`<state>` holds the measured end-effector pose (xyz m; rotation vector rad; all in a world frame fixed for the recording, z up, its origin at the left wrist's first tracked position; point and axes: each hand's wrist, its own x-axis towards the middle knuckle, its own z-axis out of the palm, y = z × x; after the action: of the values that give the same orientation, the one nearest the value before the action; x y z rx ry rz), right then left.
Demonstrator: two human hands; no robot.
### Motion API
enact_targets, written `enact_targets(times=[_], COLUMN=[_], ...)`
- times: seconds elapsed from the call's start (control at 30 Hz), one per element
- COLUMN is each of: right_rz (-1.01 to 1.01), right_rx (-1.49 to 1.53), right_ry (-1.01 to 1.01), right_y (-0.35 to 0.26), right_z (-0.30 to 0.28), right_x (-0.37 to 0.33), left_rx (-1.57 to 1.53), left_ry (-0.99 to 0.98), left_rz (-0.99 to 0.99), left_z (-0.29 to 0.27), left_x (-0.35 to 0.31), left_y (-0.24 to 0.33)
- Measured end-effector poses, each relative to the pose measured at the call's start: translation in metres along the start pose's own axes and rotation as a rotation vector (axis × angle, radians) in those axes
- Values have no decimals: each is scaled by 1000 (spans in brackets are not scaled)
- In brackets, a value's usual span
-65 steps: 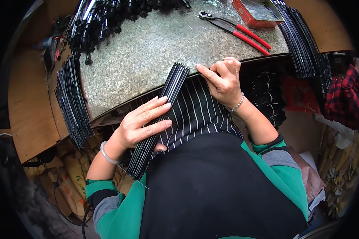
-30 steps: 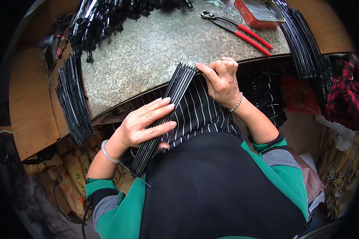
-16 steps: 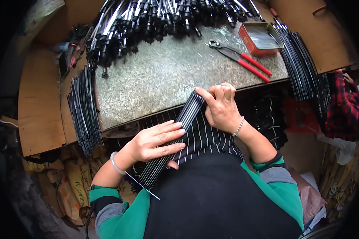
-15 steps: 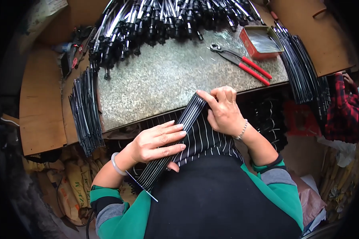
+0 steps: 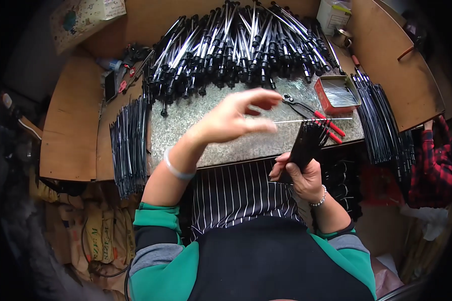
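Observation:
My right hand is closed around a bundle of thin black umbrella ribs, held up at the table's front edge. Across the bundle's upper end runs a thin pale metal wire, with the rib ends strung along it. My left hand is raised over the table, blurred, its thumb and fingers apart. The wire's left end comes close to that thumb; whether they touch I cannot tell. Behind the bundle, red-handled pincers lie partly hidden on the speckled tabletop.
A large heap of umbrella shafts covers the table's back. Black rib bundles hang over the left edge and right edge. A red tin holds thin wires. Someone in a checked sleeve is at far right.
The rib bundle has been lifted from my lap and turned, so its wired end is now at the top. My left hand has let go and risen over the table.

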<state>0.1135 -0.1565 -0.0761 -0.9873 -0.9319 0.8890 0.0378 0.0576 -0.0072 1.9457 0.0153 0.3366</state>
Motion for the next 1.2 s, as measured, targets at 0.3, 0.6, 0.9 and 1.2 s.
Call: enact_targets(times=[0.3,0.6,0.9,1.2], right_rz=[-24,-7,-8,-22], right_rx=[-41,-6,-26,-24], right_ry=[39,163,104,20], right_y=[13,14,4,5], right_z=[10,4,10,26], right_x=[-5,-19,2,9], left_rx=[1098,641,-542,-467], left_ry=[669,599,712,542], left_rz=[-395,-463,95,332], left_z=[-89,-119,-60,-15], left_x=[116,120,17,-50], left_y=[-93,-88,16,45])
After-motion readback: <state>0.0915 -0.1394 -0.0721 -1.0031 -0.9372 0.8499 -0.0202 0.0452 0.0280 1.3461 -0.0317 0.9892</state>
